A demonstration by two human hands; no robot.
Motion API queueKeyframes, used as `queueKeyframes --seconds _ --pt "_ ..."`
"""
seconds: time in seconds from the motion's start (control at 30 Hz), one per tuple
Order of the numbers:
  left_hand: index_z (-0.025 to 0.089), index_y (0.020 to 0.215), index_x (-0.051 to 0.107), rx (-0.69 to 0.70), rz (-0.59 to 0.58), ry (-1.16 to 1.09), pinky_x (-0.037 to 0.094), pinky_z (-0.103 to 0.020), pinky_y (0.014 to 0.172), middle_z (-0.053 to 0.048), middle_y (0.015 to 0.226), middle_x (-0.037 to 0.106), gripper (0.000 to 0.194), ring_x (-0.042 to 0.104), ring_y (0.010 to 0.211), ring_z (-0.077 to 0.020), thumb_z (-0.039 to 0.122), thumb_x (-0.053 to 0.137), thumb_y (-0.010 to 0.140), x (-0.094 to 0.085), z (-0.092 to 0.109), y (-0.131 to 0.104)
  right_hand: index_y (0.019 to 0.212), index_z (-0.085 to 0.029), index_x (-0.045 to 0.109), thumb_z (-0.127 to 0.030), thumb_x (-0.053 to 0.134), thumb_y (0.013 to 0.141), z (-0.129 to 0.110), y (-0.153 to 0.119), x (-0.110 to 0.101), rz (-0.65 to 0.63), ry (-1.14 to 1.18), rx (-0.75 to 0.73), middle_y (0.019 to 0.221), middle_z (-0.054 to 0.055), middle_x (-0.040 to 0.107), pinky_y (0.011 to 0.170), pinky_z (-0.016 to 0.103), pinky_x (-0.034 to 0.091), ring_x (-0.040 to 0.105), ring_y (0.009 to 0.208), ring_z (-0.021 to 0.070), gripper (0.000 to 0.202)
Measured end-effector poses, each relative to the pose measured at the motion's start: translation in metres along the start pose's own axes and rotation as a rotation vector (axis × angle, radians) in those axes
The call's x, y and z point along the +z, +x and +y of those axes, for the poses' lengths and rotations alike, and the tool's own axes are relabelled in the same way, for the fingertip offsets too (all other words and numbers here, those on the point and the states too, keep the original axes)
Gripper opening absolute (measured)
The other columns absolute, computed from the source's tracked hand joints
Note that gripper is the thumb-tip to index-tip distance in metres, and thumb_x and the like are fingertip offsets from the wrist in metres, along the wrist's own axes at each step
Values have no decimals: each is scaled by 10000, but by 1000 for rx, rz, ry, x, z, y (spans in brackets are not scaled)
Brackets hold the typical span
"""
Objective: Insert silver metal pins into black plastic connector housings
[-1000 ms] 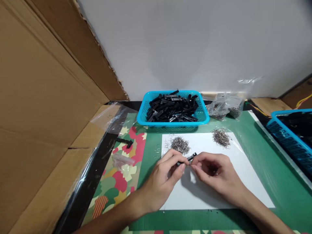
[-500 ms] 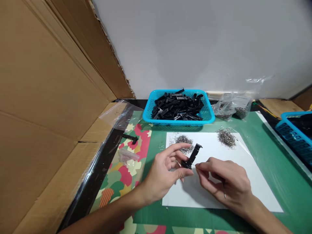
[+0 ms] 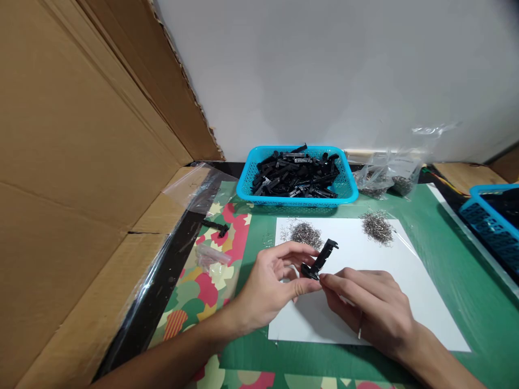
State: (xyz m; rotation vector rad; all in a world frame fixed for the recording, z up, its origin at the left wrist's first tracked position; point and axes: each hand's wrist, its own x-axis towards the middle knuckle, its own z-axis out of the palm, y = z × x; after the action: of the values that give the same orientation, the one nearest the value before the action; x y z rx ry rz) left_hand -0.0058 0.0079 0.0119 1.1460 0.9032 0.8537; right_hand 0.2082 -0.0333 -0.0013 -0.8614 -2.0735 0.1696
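My left hand [image 3: 279, 281] holds a black plastic part [image 3: 324, 256] between thumb and fingers. Its round base sits in the grip and its notched stem slants up to the right. Close against that base, the thumb and fingertips of my right hand [image 3: 365, 300] are pinched together; what lies between the tips is hidden. A thin silvery metal piece [image 3: 359, 330] pokes out beneath the curled fingers of the right hand. Beyond the left hand, a pile of tiny metal pieces [image 3: 306, 234] rests on a white sheet [image 3: 324, 324].
A blue basket [image 3: 298, 202] full of black parts stands against the wall. Another metal pile [image 3: 377, 227] lies at right, with plastic bags [image 3: 375, 186] behind it. A second blue basket [image 3: 486, 216] is at far right. One black part [image 3: 217, 227] lies left, near cardboard [image 3: 81, 135].
My right hand has moved left, bringing its fingertips up to the black part's base. The thin metal seen between fingertips and part is now hidden. My left hand stays nearly still.
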Motion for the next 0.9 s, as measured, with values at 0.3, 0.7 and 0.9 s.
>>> queueKeyframes --seconds 0.3,0.7,0.9 --pt "181 1088 809 -59 -24 6 524 -176 572 -30 876 760 448 655 698 -114 332 1014 718 1 1 -2 1122 -141 693 -51 582 1048 6 -1 -1 -41 6 7 764 19 674 504 289 353 534 559 117 161" --pt "136 1261 769 -123 -147 20 347 -194 466 32 624 550 522 460 525 -88 589 668 1023 -5 -8 -4 1151 -164 716 -39 604 1035 11 0 -8 -15 -35 48 788 20 710 533 256 401 582 579 107 204" --pt "253 1401 714 110 -164 325 528 -262 721 -87 1203 699 386 634 851 -148 415 676 1053 0 -1 -9 1139 -155 712 -36 619 1013 14 -3 -10 -46 -73 42 770 17 705 520 268 389 576 545 111 197"
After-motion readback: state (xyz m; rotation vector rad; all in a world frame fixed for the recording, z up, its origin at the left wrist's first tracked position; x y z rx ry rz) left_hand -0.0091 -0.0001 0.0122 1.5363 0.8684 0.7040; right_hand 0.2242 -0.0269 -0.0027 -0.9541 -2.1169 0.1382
